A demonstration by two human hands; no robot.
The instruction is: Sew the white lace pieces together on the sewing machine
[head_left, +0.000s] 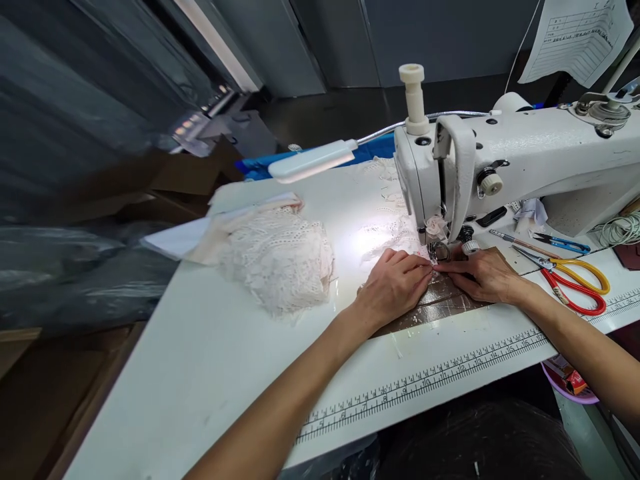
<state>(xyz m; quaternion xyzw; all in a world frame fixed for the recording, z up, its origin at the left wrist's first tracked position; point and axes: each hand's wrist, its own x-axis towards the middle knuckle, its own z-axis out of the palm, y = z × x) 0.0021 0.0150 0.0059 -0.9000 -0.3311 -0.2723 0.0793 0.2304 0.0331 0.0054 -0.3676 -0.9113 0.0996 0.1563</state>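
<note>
At the presser foot [438,251] of a white sewing machine [530,153], both hands meet over pale pink lace fabric [393,233]. My left hand [397,283] rests palm down, its fingers together and their tips pressing the lace just left of the foot. From the other side my right hand [485,273] reaches in, thumb and forefinger closed at the lace edge in front of the foot. Most of the lace under the fingers is hidden. A folded pile of similar lace [283,257] lies on the table to the left.
Red- and yellow-handled scissors [570,280], blue thread snips [563,243] and a pen-like tool [523,243] lie right of my right hand. A lamp [315,160] overhangs the white table [210,373]. A printed ruler [425,383] runs along the front edge. Cardboard boxes [185,177] stand at left.
</note>
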